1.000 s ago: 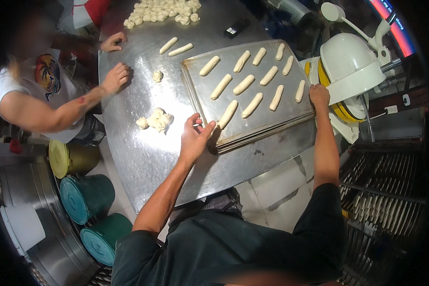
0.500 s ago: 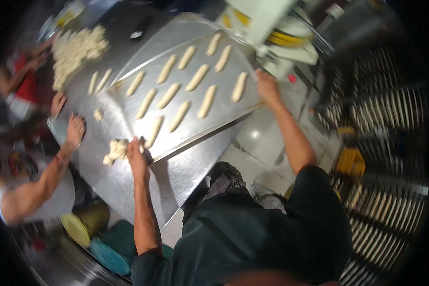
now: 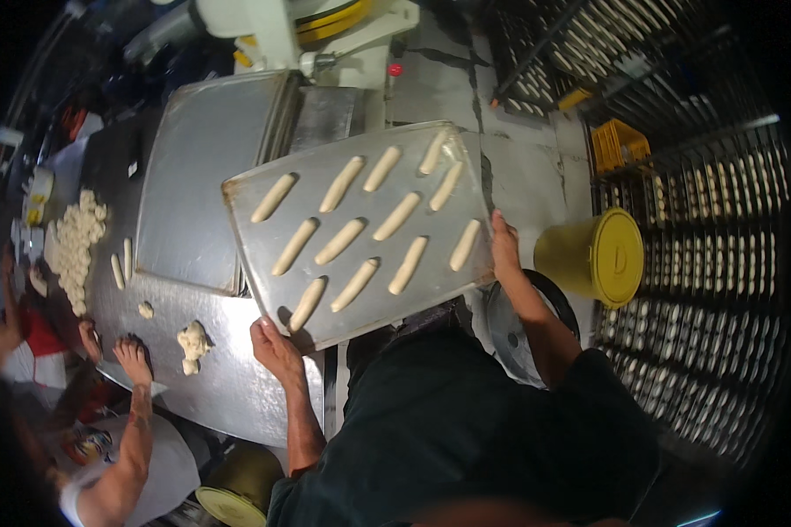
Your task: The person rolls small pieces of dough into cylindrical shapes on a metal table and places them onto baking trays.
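Observation:
My left hand [image 3: 272,347] grips the near-left corner of a metal baking tray [image 3: 439,237], while my right hand [image 3: 505,246] holds its right edge. The tray is off the table and carries several long, pale dough sticks [image 3: 395,215] in slanted rows. Just beyond its left end, a stack of bare trays [image 3: 198,176] lies on the steel table [image 3: 237,395]. Left of the stack are a heap of dough balls [image 3: 77,241], two thin dough sticks [image 3: 119,268] and a lumpy dough piece [image 3: 192,347].
A co-worker [image 3: 114,465] rests a hand at the table's left; another person [image 3: 35,334] stands behind. A white-and-yellow machine [image 3: 272,18] is at the back. Racks of dough [image 3: 694,263], a yellow crate [image 3: 615,143] and a lidded yellow bucket [image 3: 611,259] stand right, another bucket [image 3: 233,487] below.
Both my hands have lifted the top tray off the stack and carried it rightward, baring the tray beneath. The view has turned right toward the racks.

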A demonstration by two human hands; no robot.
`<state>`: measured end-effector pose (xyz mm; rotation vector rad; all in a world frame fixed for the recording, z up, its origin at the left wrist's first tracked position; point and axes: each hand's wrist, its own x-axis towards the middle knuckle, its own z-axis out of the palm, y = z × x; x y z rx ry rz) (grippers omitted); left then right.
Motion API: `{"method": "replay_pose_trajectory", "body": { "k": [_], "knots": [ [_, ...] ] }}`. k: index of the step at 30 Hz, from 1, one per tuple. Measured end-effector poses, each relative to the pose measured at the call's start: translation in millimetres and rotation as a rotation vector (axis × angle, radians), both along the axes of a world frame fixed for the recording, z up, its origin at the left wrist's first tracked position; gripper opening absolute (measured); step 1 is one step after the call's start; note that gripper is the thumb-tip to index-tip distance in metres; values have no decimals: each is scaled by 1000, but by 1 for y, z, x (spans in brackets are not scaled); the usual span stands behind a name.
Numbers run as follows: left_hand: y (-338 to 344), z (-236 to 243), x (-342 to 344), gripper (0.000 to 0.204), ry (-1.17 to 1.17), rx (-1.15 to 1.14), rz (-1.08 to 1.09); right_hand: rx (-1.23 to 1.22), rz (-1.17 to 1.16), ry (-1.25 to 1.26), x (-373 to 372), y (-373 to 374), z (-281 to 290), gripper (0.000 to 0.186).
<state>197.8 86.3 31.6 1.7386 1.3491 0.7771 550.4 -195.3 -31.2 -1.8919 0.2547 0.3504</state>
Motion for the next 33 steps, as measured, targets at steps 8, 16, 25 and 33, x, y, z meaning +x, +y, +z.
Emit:
{"method": "replay_pose_trajectory", "body": {
  "k": [8,16,25,33],
  "knots": [
    [-31,5,177,35,-10,-277,-431,250,-457,-109,34,-147,-10,49],
    [-62,-61,399,72,-82,-896,-712,222,-745,-33,97,-247,-11,47],
    [-105,-141,639,65,-246,-1458,-429,56,-869,-118,186,-270,-64,43],
    [-156,-302,880,40,-130,-1547,-629,-121,-1158,-148,325,-263,-202,43]
  ]
}}
